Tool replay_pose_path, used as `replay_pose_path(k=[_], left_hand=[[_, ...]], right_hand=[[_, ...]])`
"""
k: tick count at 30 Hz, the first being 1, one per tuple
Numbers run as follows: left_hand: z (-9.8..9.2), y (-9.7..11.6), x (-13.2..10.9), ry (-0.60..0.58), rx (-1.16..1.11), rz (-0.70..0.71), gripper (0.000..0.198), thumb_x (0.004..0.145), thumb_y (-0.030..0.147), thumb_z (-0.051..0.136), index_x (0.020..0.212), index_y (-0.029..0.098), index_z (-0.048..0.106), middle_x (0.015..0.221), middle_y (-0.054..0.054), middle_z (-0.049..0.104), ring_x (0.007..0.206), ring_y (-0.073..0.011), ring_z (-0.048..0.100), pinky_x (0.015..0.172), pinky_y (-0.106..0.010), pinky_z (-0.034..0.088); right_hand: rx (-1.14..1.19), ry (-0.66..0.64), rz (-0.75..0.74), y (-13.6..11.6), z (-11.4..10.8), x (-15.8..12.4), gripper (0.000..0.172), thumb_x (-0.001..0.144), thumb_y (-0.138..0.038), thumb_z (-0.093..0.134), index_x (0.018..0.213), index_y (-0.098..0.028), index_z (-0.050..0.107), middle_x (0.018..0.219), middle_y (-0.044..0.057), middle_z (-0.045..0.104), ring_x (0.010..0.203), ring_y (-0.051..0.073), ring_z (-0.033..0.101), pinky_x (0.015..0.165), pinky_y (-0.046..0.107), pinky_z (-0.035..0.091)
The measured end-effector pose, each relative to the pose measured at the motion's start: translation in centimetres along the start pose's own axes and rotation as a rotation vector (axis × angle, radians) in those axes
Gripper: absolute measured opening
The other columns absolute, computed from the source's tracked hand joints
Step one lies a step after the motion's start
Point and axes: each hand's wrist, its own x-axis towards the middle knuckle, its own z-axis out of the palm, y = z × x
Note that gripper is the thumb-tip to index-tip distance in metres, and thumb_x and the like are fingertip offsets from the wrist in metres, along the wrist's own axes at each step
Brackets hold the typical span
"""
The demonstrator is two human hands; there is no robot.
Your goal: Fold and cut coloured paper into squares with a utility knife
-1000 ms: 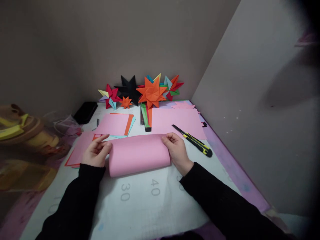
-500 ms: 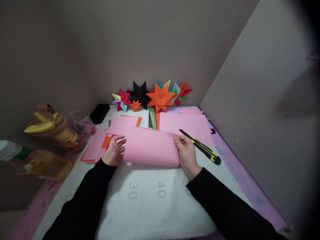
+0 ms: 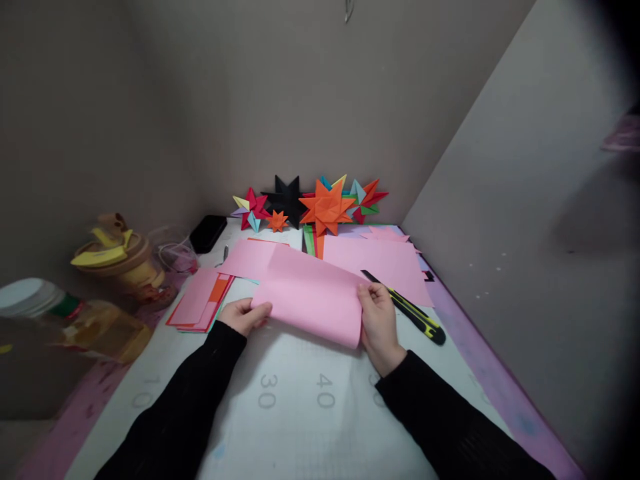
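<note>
A pink paper sheet (image 3: 313, 293) is held up over the white mat (image 3: 300, 427), its right end curling over. My left hand (image 3: 245, 315) pinches the sheet's lower left corner between thumb and fingers. At the right edge, my right hand (image 3: 379, 323) grips the paper with closed fingers. Just to the right of that hand lies a black and yellow cutter knife (image 3: 420, 317). Behind the held sheet, another pink sheet (image 3: 380, 260) lies flat. A stack of pink, orange and red papers (image 3: 193, 300) rests left of my left hand.
Folded paper stars, among them an orange one (image 3: 327, 207) and a black one (image 3: 287, 200), stand along the back wall. At the left are a black phone (image 3: 209, 233), a clear plastic cup (image 3: 175, 252), a brown pot (image 3: 125, 257) and a bottle (image 3: 95, 327).
My left hand has shifted from open beside the sheet to pinching its lower left corner. The held sheet now tilts down to the right. The view has moved slightly.
</note>
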Motion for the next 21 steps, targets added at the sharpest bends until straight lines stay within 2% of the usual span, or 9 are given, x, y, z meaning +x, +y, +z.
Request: replay_pose_path(k=[3, 6, 8, 12, 15, 18, 21], left_hand=[[0.4, 0.3, 0.0, 0.078, -0.242, -0.019, 0.030, 0.051, 0.032, 0.081, 0.057, 0.015, 0.056, 0.047, 0.004, 0.056, 0.044, -0.0089, 0.052, 0.050, -0.023, 0.048], [1.6, 0.7, -0.2, 0.211, -0.514, -0.008, 0.043, 0.045, 0.019, 0.081, 0.078, 0.019, 0.053, 0.063, 0.006, 0.063, 0.055, -0.0108, 0.059, 0.058, -0.026, 0.052], [2.0, 0.8, -0.3, 0.230, -0.579, -0.010, 0.057, 0.045, 0.018, 0.082, 0.093, 0.021, 0.051, 0.075, 0.003, 0.066, 0.063, -0.0131, 0.063, 0.059, -0.027, 0.052], [0.9, 1.1, 0.0, 0.097, -0.423, 0.017, 0.062, 0.048, 0.028, 0.083, 0.101, 0.017, 0.052, 0.073, 0.000, 0.065, 0.056, -0.0130, 0.060, 0.052, -0.024, 0.048], [-0.7, 1.7, 0.3, 0.005, -0.304, 0.146, 0.067, 0.047, 0.029, 0.084, 0.104, 0.019, 0.052, 0.073, 0.000, 0.065, 0.057, -0.0121, 0.060, 0.055, -0.023, 0.047], [-1.2, 2.3, 0.0, -0.031, -0.256, 0.297, 0.046, 0.049, 0.029, 0.082, 0.086, 0.019, 0.056, 0.075, 0.000, 0.065, 0.063, -0.0117, 0.059, 0.059, -0.022, 0.046], [-0.9, 2.7, -0.7, -0.022, -0.206, 0.369, 0.026, 0.058, 0.035, 0.077, 0.073, 0.018, 0.062, 0.066, 0.000, 0.062, 0.060, -0.0119, 0.055, 0.058, -0.024, 0.044]], right_hand=[[0.034, -0.032, 0.033, 0.2, 0.4, -0.4, 0.028, 0.074, -0.041, 0.064, 0.071, -0.022, 0.044, 0.068, -0.005, 0.042, 0.060, 0.012, 0.038, 0.057, 0.024, 0.035], [0.015, -0.042, 0.039, 0.6, 0.9, -1.1, 0.026, 0.076, -0.042, 0.062, 0.072, -0.022, 0.044, 0.068, -0.004, 0.043, 0.060, 0.012, 0.038, 0.056, 0.025, 0.034], [0.009, -0.065, 0.047, 0.9, 1.2, -1.5, 0.025, 0.077, -0.041, 0.060, 0.073, -0.022, 0.045, 0.068, -0.005, 0.043, 0.060, 0.012, 0.037, 0.056, 0.025, 0.033], [0.043, -0.109, 0.047, 0.6, 1.2, -1.5, 0.024, 0.078, -0.039, 0.061, 0.073, -0.022, 0.046, 0.067, -0.005, 0.041, 0.060, 0.012, 0.036, 0.056, 0.025, 0.032], [0.053, -0.105, 0.003, -0.2, 0.5, -0.7, 0.024, 0.077, -0.038, 0.063, 0.071, -0.021, 0.046, 0.066, -0.005, 0.041, 0.060, 0.012, 0.037, 0.057, 0.025, 0.032], [0.022, -0.146, -0.044, -0.9, -0.4, 0.1, 0.022, 0.076, -0.036, 0.064, 0.073, -0.021, 0.049, 0.066, -0.005, 0.043, 0.059, 0.012, 0.037, 0.056, 0.025, 0.031], [-0.028, -0.225, -0.066, -1.1, -1.0, 0.4, 0.018, 0.077, -0.034, 0.065, 0.074, -0.021, 0.052, 0.067, -0.004, 0.045, 0.060, 0.012, 0.039, 0.056, 0.025, 0.031]])
